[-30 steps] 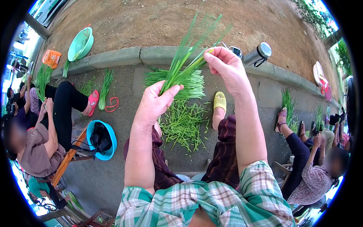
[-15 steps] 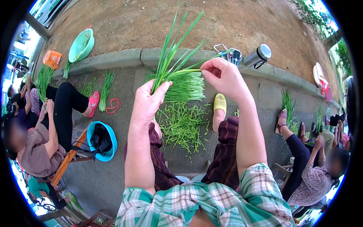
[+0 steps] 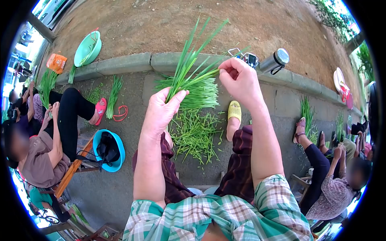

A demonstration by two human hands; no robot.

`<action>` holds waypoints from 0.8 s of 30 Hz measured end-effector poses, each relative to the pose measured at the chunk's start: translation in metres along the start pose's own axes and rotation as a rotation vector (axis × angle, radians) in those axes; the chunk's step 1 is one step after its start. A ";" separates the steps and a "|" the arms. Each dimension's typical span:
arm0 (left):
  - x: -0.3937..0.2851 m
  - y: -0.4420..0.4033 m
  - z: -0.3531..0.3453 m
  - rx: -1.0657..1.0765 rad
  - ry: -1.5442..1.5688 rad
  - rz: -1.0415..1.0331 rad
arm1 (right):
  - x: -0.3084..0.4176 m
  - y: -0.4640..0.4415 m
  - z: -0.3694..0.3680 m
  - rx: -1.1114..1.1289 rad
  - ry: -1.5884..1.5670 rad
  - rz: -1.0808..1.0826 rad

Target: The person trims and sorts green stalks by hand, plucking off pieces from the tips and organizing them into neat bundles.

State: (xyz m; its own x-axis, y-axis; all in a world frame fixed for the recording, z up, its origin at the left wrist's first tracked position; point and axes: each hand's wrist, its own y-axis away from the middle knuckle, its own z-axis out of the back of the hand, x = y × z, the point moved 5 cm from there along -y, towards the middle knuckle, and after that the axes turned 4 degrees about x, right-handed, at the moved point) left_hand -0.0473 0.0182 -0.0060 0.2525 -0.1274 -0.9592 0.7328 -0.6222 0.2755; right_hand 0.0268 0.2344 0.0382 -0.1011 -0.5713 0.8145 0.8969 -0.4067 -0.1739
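My left hand (image 3: 161, 112) is closed round the lower part of a bunch of long green stalks (image 3: 185, 74), whose tips fan upward. To its right, my right hand (image 3: 238, 78) pinches the end of a stalk that reaches across from the bunch. Beneath the hands, a neat pile of long stalks (image 3: 203, 94) lies on the pavement beside the kerb. Nearer to me is a loose heap of short cut pieces (image 3: 195, 136), between my feet.
A steel flask (image 3: 274, 61) and a small device (image 3: 250, 59) stand at the kerb (image 3: 120, 64). On the left are a green basin (image 3: 87, 49), a blue basin (image 3: 116, 160) and a seated person (image 3: 44, 156). Another person (image 3: 329, 193) sits at the right.
Since half a second ago, my left hand and the bunch have shifted slightly right and down. The bunch leans more to the right, and my right hand has moved slightly right.
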 end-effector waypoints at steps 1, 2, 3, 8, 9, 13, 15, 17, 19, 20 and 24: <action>0.000 0.000 -0.001 0.000 0.000 0.002 | -0.005 -0.001 -0.002 -0.027 -0.055 -0.032; 0.001 -0.001 -0.002 0.010 0.009 0.013 | -0.008 -0.002 -0.002 -0.053 -0.109 -0.064; 0.001 -0.001 -0.002 0.021 0.018 0.025 | -0.008 -0.002 -0.002 -0.053 -0.109 -0.065; -0.005 0.004 -0.001 0.004 0.027 0.015 | -0.023 -0.006 0.012 -0.196 -0.399 -0.174; -0.007 0.005 -0.001 0.000 0.031 0.024 | -0.023 -0.007 0.013 -0.195 -0.399 -0.174; -0.007 0.004 0.002 0.077 0.184 0.051 | -0.021 -0.006 0.009 -0.121 -0.590 -0.214; -0.011 0.005 0.001 0.122 0.320 0.048 | -0.020 -0.004 -0.002 0.021 -0.591 -0.268; -0.011 0.004 0.001 0.141 0.334 0.038 | -0.025 -0.003 -0.012 0.060 -0.609 -0.253; -0.010 0.003 0.001 0.172 0.468 0.034 | -0.019 0.002 -0.024 0.199 -0.529 -0.219; -0.009 0.003 0.002 0.172 0.465 0.034 | -0.013 0.005 -0.028 0.267 -0.423 -0.209; -0.010 0.001 -0.001 0.292 0.647 0.005 | 0.001 0.021 -0.049 0.634 -0.191 -0.233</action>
State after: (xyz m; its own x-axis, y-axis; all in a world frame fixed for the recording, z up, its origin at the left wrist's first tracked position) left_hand -0.0487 0.0198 0.0035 0.6465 0.2972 -0.7026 0.5538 -0.8163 0.1643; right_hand 0.0248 0.1902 0.0083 -0.2959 -0.3605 0.8846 0.9451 0.0242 0.3259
